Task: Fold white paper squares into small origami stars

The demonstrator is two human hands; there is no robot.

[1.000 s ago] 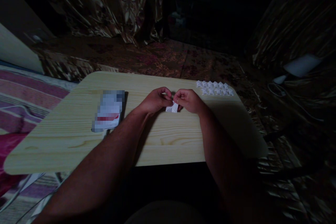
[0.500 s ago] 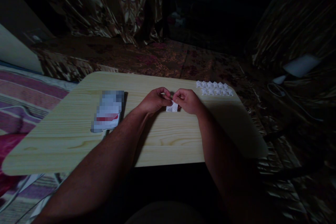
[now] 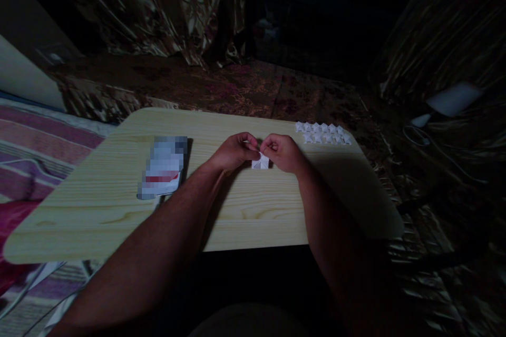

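Note:
A small folded square of white paper [image 3: 260,162] with creased triangular flaps is between my hands, over the middle of the table. My left hand [image 3: 237,150] pinches its upper left part between thumb and fingers. From the other side, my right hand [image 3: 281,151] grips the upper right part with curled fingers. The paper's top edge is partly hidden behind my fingertips. Two rows of small white folded paper pieces [image 3: 324,133] lie beyond my right hand, near the table's far right corner.
On the left of the pale wooden table [image 3: 253,221] lies a flat, phone-like object [image 3: 164,167], blurred out, with a cable at its near end. Patterned curtains [image 3: 177,5] hang behind. A white lamp [image 3: 454,99] stands at the right; striped bedding [image 3: 35,142] is at the left.
The folded paper has shifted very slightly to the right and turned a little in my fingers. Both hands remain nearly in the same place, still gripping it.

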